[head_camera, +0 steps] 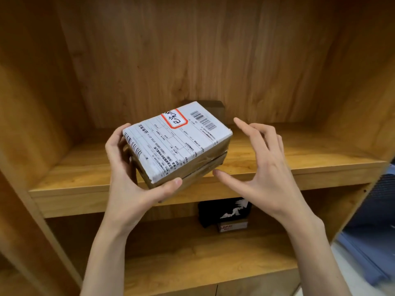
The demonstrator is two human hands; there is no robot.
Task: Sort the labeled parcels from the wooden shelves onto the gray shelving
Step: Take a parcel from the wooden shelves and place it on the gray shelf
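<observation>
Only the left hand (128,180) grips the parcel (177,144) over the shelf (85,174) edge; right hand (263,159) is open, so it may tip and fall.

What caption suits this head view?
Left hand grips a labeled brown cardboard parcel above the wooden shelf; open right hand beside it.

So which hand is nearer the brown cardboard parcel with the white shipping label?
Left. The left hand grips the brown cardboard parcel at its near-left corner; the right hand is open beside its right end, not touching.
</observation>
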